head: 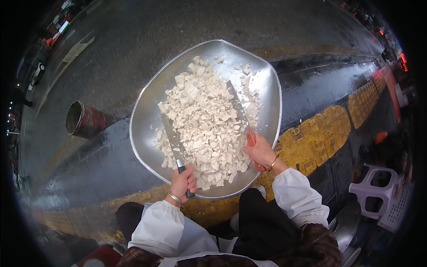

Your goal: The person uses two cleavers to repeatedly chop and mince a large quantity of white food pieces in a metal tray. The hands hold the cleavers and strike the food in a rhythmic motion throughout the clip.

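Note:
A wide metal pan (pixel 146 96) with a rolled rim lies in front of me. A heap of pale, broken chunks (pixel 210 123) fills its middle, with loose bits towards the right side. My left hand (pixel 181 183) grips the black handle of a knife (pixel 171 137), whose wide blade lies along the heap's left side. Closed around the red handle of a second knife (pixel 237 103) is my right hand (pixel 262 150); that blade points up and away along the heap's right side. What the chunks are made of cannot be told.
A worn reddish bucket (pixel 95 121) stands on the wet pavement left of the pan. Yellow tactile paving (pixel 313 140) runs beneath and beside the pan. At the right are a pale plastic stool (pixel 377 190) and a perforated plastic basket (pixel 397 210). Vehicles are at the far left.

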`<control>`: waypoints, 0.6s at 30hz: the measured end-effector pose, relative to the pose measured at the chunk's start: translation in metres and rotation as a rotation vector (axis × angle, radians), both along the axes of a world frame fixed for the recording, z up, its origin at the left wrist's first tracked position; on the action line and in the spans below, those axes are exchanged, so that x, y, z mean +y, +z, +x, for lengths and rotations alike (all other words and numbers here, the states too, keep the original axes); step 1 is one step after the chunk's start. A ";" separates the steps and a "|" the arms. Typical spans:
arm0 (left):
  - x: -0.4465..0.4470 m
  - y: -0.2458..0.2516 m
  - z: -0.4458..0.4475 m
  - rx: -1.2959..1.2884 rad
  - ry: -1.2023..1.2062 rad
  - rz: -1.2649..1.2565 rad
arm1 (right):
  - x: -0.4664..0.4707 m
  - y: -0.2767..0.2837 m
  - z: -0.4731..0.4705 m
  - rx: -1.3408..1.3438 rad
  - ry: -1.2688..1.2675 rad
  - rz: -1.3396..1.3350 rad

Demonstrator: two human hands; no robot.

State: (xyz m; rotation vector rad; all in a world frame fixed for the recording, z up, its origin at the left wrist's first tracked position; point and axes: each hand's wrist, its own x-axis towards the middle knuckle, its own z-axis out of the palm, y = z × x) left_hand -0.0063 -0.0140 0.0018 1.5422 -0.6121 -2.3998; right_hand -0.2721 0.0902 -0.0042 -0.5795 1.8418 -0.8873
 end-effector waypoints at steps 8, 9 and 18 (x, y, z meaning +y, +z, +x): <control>0.003 0.023 -0.041 -0.095 -0.139 -0.258 | -0.008 0.027 0.036 0.568 0.227 -0.057; -0.001 0.025 -0.047 -0.073 -0.115 -0.307 | -0.010 0.028 0.038 0.612 0.203 -0.062; 0.003 0.032 -0.059 -0.176 -0.077 -0.229 | -0.010 0.032 0.048 0.456 0.164 -0.112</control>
